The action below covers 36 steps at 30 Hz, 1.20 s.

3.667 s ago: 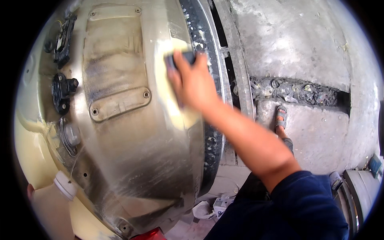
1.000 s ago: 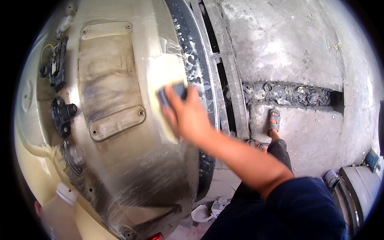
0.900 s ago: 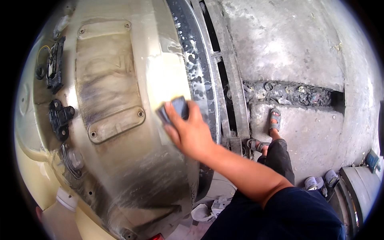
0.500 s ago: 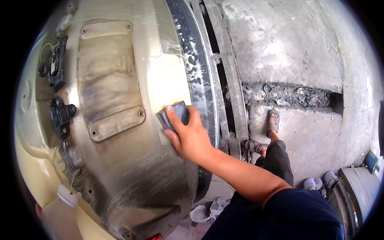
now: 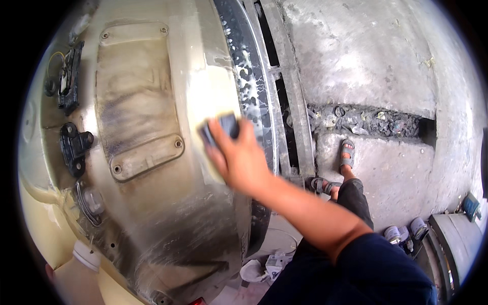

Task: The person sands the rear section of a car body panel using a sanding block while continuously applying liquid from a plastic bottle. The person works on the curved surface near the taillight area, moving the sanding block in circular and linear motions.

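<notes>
My right hand (image 5: 241, 157) grips a dark sanding block (image 5: 227, 125), with the fingers along its sides and top. The block rests on a wet, pale-yellow patch (image 5: 211, 94) of the cream vehicle panel (image 5: 188, 218); hand and block are slightly blurred. At the lower left stands a translucent plastic bottle (image 5: 79, 279) with a white cap. Just a sliver of my left hand (image 5: 49, 272) shows at the bottle's side, its fingers round it; the rest is hidden. Left of the patch, a recessed plate area (image 5: 140, 101) has bolt holes at its corners.
Black fittings (image 5: 75, 145) and a lamp socket (image 5: 90, 201) stick out along the panel's left. A dark, wet bumper edge (image 5: 251, 96) borders the patch. Beyond it lie a slotted metal channel (image 5: 290, 91) and concrete floor with a debris-filled trench (image 5: 366, 122). Tins (image 5: 393, 234) stand lower right.
My right hand has slid the block slightly upward over the yellow patch. The thin liquid stream at the bottle's cap has shrunk to a short trace. The view has shifted a little.
</notes>
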Each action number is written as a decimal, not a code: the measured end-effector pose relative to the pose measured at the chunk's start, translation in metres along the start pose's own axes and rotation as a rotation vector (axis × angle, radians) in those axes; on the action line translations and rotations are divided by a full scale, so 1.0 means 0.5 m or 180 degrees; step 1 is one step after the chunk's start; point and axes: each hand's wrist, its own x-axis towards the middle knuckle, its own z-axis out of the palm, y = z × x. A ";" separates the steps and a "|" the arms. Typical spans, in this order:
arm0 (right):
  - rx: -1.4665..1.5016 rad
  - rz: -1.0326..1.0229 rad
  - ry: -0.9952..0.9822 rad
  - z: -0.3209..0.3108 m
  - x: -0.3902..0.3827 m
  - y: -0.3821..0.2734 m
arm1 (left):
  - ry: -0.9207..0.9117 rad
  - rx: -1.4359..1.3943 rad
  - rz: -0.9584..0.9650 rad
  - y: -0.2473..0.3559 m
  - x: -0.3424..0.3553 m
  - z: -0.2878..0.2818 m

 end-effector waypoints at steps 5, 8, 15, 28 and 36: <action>-0.0046 0.0260 0.0343 -0.030 0.196 0.017 | 0.0019 -0.0003 -0.0015 0.002 -0.003 -0.003; 0.0133 0.0092 0.0003 -0.008 0.048 0.008 | 0.0025 -0.0008 -0.0067 0.002 -0.008 -0.003; 0.0071 0.0231 0.0087 -0.019 0.128 0.027 | -0.0031 0.0063 -0.0124 -0.002 -0.001 -0.003; 0.3645 0.2487 -0.0798 -0.220 -0.084 0.229 | -0.0167 0.0192 -0.1262 0.026 0.011 -0.074; 0.5641 0.2338 -0.2848 -0.251 -0.231 0.118 | -0.0780 -0.3552 -0.3359 0.241 -0.029 0.090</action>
